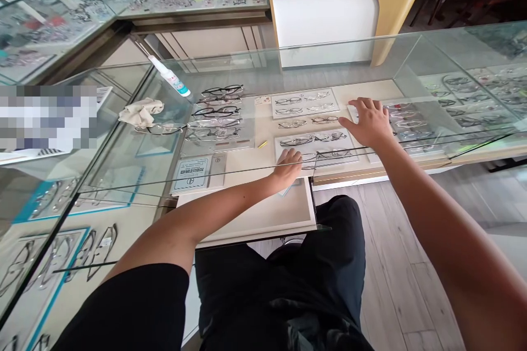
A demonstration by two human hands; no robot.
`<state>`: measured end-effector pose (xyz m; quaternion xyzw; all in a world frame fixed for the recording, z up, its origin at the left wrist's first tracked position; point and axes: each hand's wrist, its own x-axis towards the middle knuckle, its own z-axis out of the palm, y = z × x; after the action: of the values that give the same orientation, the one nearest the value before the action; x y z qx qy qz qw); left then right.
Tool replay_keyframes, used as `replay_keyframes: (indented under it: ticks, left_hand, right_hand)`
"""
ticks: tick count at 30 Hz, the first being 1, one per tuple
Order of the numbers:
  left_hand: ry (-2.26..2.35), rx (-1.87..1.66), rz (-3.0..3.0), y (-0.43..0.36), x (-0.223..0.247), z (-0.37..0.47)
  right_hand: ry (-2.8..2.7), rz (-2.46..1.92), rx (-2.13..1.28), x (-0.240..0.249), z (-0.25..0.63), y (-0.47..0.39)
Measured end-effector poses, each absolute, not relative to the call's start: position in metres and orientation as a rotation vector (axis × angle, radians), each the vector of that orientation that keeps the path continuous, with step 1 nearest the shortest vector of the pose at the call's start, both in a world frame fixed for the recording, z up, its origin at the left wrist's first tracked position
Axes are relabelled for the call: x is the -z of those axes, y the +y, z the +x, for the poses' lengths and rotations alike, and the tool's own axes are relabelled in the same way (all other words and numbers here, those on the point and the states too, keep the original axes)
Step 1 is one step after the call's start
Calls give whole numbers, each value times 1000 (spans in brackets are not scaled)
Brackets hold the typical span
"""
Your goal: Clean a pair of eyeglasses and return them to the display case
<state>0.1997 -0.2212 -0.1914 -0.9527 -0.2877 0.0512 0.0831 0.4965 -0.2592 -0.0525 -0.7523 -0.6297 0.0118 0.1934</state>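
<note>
From here, bright, soft daylight covers the glass display case [358, 49], pale glare hazes the shelves behind its left end, and the chairs beyond its right sit dim.

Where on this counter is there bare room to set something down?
Glass top: a broad bare stretch between the white bottle and the right hand. Open drawer: bare bottom between the left forearm and its front rim. Crowded: the glass top's left part, with cloth, eyeglasses and bottle.
</note>
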Motion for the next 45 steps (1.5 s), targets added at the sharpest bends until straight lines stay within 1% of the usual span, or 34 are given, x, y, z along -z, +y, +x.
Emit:
replay_keyframes:
  ticks: [15,20,24,29,36,40,42,45]
  left_hand:
    - [-798,-149,-2866,-201,194,205]
    - [-819,-208,-2859,-202,186,213]
    - [-866,-176,-2854,-216,170,208]
    - [-967,-109,-2977,-257,142,175]
    - [-867,-358,-2947,-288,104,108]
    - [-912,-389,-2839,-293,92,70]
    - [-952,-365,-2792,-296,89,50]
    - [-968,-294,-2769,-300,84,18]
  right_hand:
    - [-1781,-2122,-16,51,494,-261]
    - [-1800,-2149,12,52,495,-260]
    - [-1798,-2136,-4,54,497,-260]
    - [-1774,-2174,-38,52,500,-260]
    - [-1758,-2282,-72,44,504,-263]
    - [-1789,-2141,-71,55,524,-258]
    - [-1816,-2056,-100,61,536,-256]
    - [-1795,-2041,-89,67,546,-257]
